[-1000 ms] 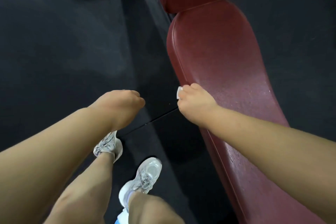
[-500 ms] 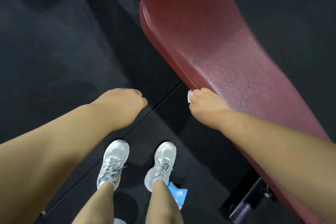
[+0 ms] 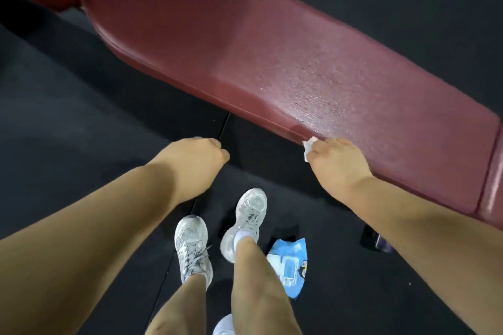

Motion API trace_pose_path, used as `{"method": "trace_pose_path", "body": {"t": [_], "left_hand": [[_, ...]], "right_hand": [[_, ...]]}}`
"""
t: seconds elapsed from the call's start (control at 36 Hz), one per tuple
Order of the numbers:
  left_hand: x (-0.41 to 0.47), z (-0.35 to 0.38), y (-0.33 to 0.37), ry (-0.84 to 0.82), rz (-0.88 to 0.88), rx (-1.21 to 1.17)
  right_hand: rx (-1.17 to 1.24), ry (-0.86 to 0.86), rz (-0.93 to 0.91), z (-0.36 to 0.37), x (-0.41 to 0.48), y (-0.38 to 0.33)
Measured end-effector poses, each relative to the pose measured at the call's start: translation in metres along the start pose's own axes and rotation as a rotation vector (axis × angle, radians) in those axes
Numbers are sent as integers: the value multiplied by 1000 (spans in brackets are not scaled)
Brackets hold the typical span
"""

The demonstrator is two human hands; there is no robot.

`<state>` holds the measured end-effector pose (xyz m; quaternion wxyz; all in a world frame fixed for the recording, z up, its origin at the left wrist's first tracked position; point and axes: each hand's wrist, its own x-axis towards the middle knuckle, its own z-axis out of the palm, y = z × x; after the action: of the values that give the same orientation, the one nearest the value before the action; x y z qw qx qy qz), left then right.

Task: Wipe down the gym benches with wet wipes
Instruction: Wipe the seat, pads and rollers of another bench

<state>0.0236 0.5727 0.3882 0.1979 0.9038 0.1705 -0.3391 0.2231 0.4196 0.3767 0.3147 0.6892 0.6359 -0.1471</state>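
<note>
The wet wipe (image 3: 309, 147), bunched in the right hand (image 3: 336, 164), has slid further along the near edge of the red bench surface (image 3: 272, 62), whose long axis now runs upper left to lower right. The left hand (image 3: 194, 160) stays loosely curled, holding nothing, over open black floor (image 3: 68, 122). The wipes pack (image 3: 290, 264) lies beside the right shoe (image 3: 246, 217).

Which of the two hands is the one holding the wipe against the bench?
The right hand: it grips a white wipe at the near edge of the red bench pad. The left hand hangs over the dark floor, holding nothing.
</note>
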Motion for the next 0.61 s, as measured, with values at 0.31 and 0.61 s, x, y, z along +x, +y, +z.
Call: {"method": "trace_pose_path", "body": {"t": [0.31, 0.61], "left_hand": [[43, -44, 47, 10, 110, 93], [98, -81, 62, 6, 216, 124]], "right_hand": [[1543, 183, 1261, 58, -44, -9], [2042, 468, 1610, 60, -3, -8]]}}
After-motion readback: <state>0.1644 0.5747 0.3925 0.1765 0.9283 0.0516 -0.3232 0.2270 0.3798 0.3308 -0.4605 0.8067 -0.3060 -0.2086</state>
